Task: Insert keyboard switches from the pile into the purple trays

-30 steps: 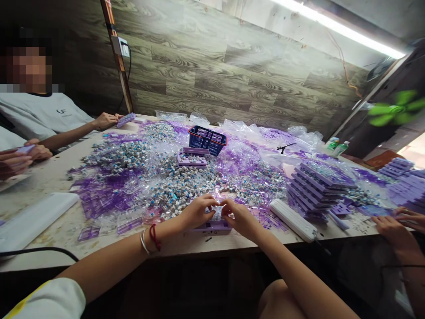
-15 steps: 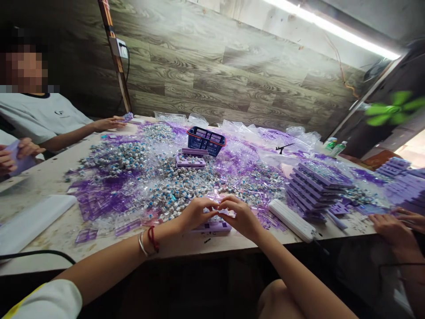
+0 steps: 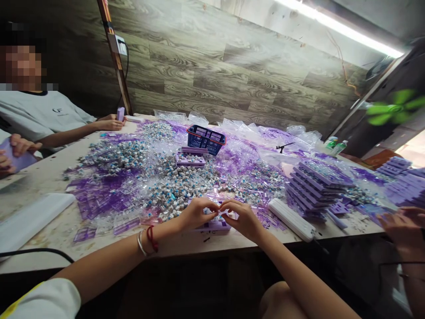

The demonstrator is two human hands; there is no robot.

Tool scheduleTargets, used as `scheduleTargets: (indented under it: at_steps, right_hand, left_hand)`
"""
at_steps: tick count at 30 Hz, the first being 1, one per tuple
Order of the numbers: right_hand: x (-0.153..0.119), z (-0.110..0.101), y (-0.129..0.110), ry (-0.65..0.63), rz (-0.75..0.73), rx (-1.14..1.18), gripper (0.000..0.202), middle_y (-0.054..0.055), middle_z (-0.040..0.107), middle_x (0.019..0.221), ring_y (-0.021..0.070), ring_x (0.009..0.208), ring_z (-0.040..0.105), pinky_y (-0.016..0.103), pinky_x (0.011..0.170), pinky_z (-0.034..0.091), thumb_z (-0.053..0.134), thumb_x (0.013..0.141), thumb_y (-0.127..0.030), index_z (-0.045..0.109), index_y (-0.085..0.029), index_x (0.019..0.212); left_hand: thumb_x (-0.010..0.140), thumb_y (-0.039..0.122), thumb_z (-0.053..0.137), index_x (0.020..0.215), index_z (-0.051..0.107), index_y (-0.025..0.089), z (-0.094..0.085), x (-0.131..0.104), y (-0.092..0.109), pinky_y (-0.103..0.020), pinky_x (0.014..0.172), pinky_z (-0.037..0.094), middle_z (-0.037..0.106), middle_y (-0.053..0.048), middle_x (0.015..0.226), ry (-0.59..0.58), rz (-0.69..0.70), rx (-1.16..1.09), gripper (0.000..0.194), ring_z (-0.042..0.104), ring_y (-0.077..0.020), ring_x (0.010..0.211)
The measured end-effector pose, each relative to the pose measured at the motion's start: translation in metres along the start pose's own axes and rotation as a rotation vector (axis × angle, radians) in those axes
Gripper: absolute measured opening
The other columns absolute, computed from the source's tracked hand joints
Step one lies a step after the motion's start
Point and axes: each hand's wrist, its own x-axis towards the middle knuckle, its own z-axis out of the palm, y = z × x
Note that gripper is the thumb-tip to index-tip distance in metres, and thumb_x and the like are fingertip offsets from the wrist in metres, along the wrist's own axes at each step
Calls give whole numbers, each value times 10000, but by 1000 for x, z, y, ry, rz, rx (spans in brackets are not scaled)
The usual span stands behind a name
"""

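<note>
My left hand [image 3: 198, 213] and my right hand [image 3: 239, 217] meet fingertip to fingertip near the table's front edge. Both are closed in a pinch, and whatever is between the fingertips is too small to make out. Just below them lies a purple tray-like piece [image 3: 215, 227], partly covered by my hands. Beyond my hands spreads a heap of small white and blue parts [image 3: 179, 188]. Another purple piece [image 3: 191, 160] with small parts on it rests on the heap, in front of a dark blue basket [image 3: 206, 141].
Clear purple frames [image 3: 99, 199] lie at left by a white box-like object [image 3: 36, 219]. A white power strip [image 3: 292, 219] and a stack of purple pieces [image 3: 315, 188] stand at right. Other people's hands [image 3: 114, 123] work at the left and right edges [image 3: 403, 228].
My hands have barely moved and remain together over the purple piece. The person at the far left now holds a purple piece upright. The hands at the right edge have shifted slightly.
</note>
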Motion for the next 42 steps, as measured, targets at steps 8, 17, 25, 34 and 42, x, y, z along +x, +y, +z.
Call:
scheduleTargets:
  at_steps: [8,17,25,34,42]
  right_hand:
    - [-3,-2,6,-26,-16,-121,169,43,670,846,176,784,637,296,720,501,586,736,-67,609,-193,847]
    - [-8,0,10,-54,11,-137,194,21,660,808,154,740,623,269,704,479,581,700,-21,595,-189,795]
    - [-9,2,14,-94,40,-113,166,25,686,805,155,741,641,266,710,489,616,713,-36,639,-179,793]
    - [-7,0,17,-134,54,-60,108,46,710,828,155,753,666,258,712,511,667,744,-73,692,-175,770]
    - [0,-3,12,-221,6,-130,112,52,691,812,145,734,648,235,670,493,638,791,-85,685,-166,728]
  left_hand:
    - [798,202,636,844,641,151,1,0,-2,-267,764,450,678,-22,828,-8,-22,55,69,612,-156,793]
    - [815,246,640,943,619,175,6,-4,-7,-318,860,433,618,-50,950,-112,18,194,148,549,-199,949]
    - [842,231,609,947,632,175,4,-4,-1,-340,850,440,614,-60,958,-153,64,240,121,554,-200,925]
    - [867,230,581,918,670,184,4,-4,1,-359,850,458,629,-68,953,-149,81,204,112,568,-197,906]
    - [842,218,602,849,673,191,10,-5,-8,-347,808,462,631,-61,935,-92,98,158,76,575,-189,872]
